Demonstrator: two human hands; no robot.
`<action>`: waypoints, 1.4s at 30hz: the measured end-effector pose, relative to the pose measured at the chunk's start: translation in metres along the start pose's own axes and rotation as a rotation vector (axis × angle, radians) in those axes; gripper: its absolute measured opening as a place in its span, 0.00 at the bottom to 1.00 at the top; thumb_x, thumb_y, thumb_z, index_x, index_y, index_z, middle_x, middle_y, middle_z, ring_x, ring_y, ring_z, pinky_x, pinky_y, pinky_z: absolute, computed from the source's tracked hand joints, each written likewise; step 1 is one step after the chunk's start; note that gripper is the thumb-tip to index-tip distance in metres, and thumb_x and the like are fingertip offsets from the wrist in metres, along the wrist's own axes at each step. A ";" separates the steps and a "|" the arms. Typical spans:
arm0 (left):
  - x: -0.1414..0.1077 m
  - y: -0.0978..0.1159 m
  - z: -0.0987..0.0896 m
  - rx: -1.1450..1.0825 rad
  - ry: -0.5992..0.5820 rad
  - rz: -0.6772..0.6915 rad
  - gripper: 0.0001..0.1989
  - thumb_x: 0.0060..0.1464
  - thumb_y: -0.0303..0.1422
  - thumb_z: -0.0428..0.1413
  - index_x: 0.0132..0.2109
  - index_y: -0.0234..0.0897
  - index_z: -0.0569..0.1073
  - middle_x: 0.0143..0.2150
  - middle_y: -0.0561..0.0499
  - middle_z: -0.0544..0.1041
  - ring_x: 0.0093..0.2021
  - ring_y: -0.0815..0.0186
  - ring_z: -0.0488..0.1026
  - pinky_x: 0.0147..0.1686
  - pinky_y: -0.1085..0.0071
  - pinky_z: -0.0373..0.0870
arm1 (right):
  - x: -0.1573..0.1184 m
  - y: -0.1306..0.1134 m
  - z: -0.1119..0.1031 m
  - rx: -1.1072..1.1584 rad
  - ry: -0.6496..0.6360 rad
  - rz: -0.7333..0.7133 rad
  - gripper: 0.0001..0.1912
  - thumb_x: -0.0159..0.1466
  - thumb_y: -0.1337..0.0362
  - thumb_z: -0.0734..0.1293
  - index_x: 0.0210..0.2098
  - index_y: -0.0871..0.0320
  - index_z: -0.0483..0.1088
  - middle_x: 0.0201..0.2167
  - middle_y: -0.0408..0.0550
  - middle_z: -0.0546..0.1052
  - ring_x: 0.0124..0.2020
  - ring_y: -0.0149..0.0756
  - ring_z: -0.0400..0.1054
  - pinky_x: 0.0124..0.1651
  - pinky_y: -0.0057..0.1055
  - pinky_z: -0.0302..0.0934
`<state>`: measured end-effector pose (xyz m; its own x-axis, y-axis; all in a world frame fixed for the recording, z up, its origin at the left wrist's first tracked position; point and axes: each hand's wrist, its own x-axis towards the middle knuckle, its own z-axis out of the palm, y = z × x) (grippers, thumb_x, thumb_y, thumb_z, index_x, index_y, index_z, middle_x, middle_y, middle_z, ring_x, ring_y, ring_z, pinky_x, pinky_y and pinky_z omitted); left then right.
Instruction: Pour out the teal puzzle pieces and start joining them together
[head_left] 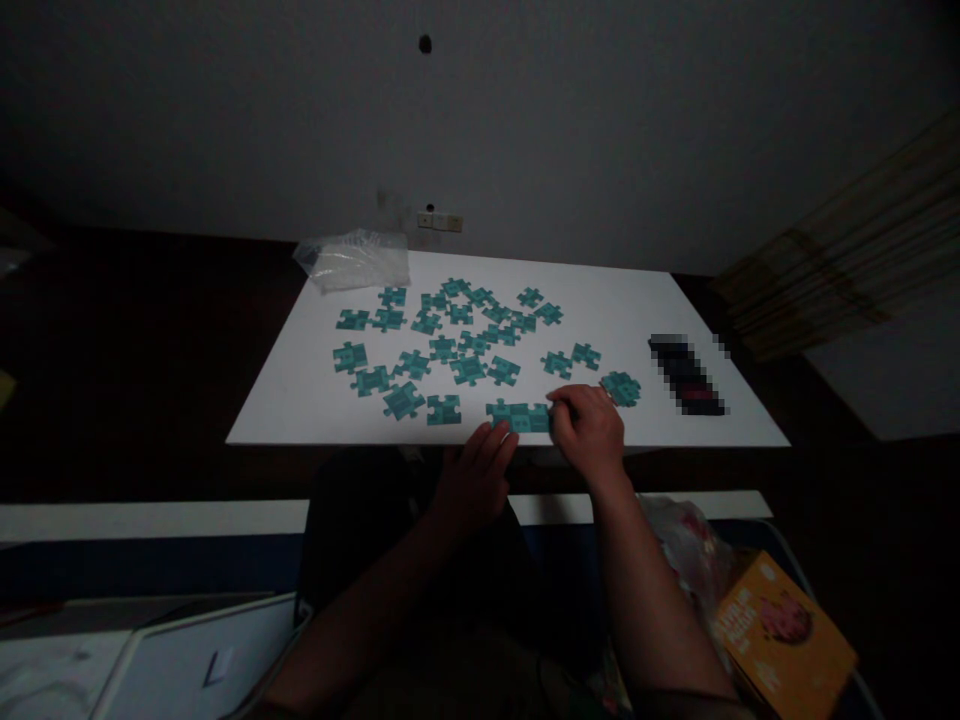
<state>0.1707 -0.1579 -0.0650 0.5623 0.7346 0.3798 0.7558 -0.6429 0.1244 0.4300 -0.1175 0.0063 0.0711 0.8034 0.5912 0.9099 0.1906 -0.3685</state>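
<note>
A short strip of joined teal puzzle pieces (519,416) lies by the table's front edge. My left hand (480,468) reaches over that edge, fingers stretched out, with the fingertips resting on the strip's left end. At the right end, my right hand (592,425) has its fingers curled and pinched on a puzzle piece, which the fingers mostly hide. A small stack of puzzle pieces (622,388) sits just right of this hand. Many loose puzzle pieces (468,369) are spread across the middle of the white table (300,410).
Clear plastic wrap (360,262) lies at the table's back left. A dark, pixelated object (686,375) is on the right side. Below, at the right, are an orange puzzle box (784,640) and a plastic bag (686,540). A wall (555,150) stands behind the table.
</note>
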 end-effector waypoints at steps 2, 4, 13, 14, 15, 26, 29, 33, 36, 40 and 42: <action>0.000 0.000 0.000 -0.002 -0.004 -0.006 0.41 0.70 0.32 0.65 0.87 0.53 0.75 0.85 0.47 0.79 0.84 0.45 0.75 0.69 0.46 0.79 | 0.000 0.000 0.000 -0.004 0.001 0.003 0.10 0.73 0.66 0.68 0.43 0.46 0.81 0.41 0.49 0.91 0.45 0.55 0.83 0.52 0.51 0.74; 0.000 0.000 0.000 -0.007 -0.013 -0.005 0.42 0.70 0.32 0.64 0.87 0.53 0.74 0.86 0.47 0.78 0.84 0.45 0.75 0.69 0.47 0.80 | 0.000 0.000 0.000 -0.003 0.003 0.000 0.10 0.73 0.67 0.68 0.43 0.46 0.81 0.41 0.49 0.91 0.45 0.55 0.83 0.52 0.51 0.74; 0.001 0.000 -0.002 -0.015 -0.029 -0.009 0.41 0.70 0.33 0.66 0.87 0.52 0.75 0.86 0.45 0.79 0.83 0.42 0.76 0.68 0.45 0.80 | 0.000 -0.003 -0.001 0.004 -0.006 0.025 0.10 0.73 0.66 0.68 0.43 0.46 0.81 0.41 0.49 0.90 0.45 0.54 0.83 0.53 0.50 0.74; 0.001 0.000 -0.002 -0.014 -0.032 -0.008 0.41 0.70 0.33 0.66 0.87 0.52 0.75 0.85 0.45 0.79 0.83 0.42 0.76 0.68 0.45 0.79 | 0.000 -0.003 -0.001 0.005 -0.005 0.023 0.10 0.73 0.66 0.68 0.43 0.46 0.81 0.41 0.49 0.90 0.45 0.55 0.83 0.53 0.50 0.74; 0.001 0.000 -0.002 -0.013 -0.030 -0.006 0.41 0.70 0.32 0.66 0.87 0.52 0.75 0.85 0.45 0.79 0.83 0.42 0.76 0.68 0.45 0.79 | 0.000 -0.003 -0.001 0.006 -0.003 0.019 0.10 0.73 0.66 0.68 0.43 0.46 0.81 0.41 0.50 0.90 0.45 0.55 0.83 0.52 0.50 0.74; 0.002 -0.001 -0.004 -0.014 0.087 0.017 0.37 0.69 0.31 0.65 0.83 0.48 0.80 0.82 0.46 0.82 0.80 0.46 0.79 0.66 0.47 0.81 | 0.000 -0.003 -0.002 -0.009 -0.017 0.010 0.10 0.74 0.67 0.67 0.43 0.47 0.82 0.42 0.50 0.91 0.46 0.55 0.84 0.53 0.50 0.74; 0.003 -0.001 -0.005 -0.023 0.104 0.025 0.36 0.69 0.31 0.65 0.82 0.47 0.80 0.82 0.45 0.83 0.80 0.46 0.80 0.65 0.46 0.81 | 0.000 -0.004 -0.003 -0.016 -0.022 0.016 0.11 0.74 0.67 0.67 0.43 0.47 0.82 0.42 0.50 0.91 0.46 0.55 0.84 0.53 0.50 0.74; 0.003 0.000 -0.004 -0.034 0.123 0.014 0.36 0.69 0.29 0.65 0.81 0.47 0.81 0.80 0.45 0.84 0.79 0.45 0.81 0.65 0.45 0.81 | 0.001 -0.007 -0.005 -0.016 -0.045 0.028 0.11 0.75 0.67 0.67 0.44 0.47 0.82 0.43 0.50 0.91 0.46 0.54 0.84 0.54 0.50 0.74; 0.003 0.000 -0.002 -0.050 0.142 0.021 0.35 0.69 0.28 0.64 0.81 0.46 0.82 0.80 0.43 0.85 0.78 0.45 0.81 0.65 0.45 0.80 | 0.001 -0.007 -0.007 -0.027 -0.067 0.045 0.11 0.75 0.67 0.67 0.44 0.47 0.82 0.44 0.51 0.91 0.47 0.54 0.84 0.55 0.49 0.74; 0.001 -0.001 -0.001 -0.077 0.065 0.012 0.38 0.69 0.28 0.64 0.84 0.47 0.79 0.82 0.42 0.82 0.81 0.43 0.79 0.66 0.44 0.80 | 0.002 -0.007 -0.008 -0.024 -0.087 0.047 0.12 0.76 0.66 0.67 0.44 0.48 0.83 0.45 0.52 0.91 0.48 0.54 0.84 0.55 0.49 0.74; 0.001 -0.001 -0.002 -0.086 0.023 0.003 0.40 0.70 0.28 0.64 0.85 0.49 0.77 0.84 0.42 0.80 0.82 0.42 0.77 0.67 0.43 0.80 | 0.002 -0.007 -0.009 -0.023 -0.094 0.050 0.12 0.76 0.66 0.67 0.44 0.48 0.83 0.45 0.53 0.91 0.48 0.55 0.84 0.56 0.50 0.74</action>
<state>0.1693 -0.1569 -0.0634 0.5560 0.7280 0.4011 0.7220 -0.6621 0.2010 0.4272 -0.1226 0.0163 0.0788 0.8611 0.5024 0.9153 0.1372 -0.3787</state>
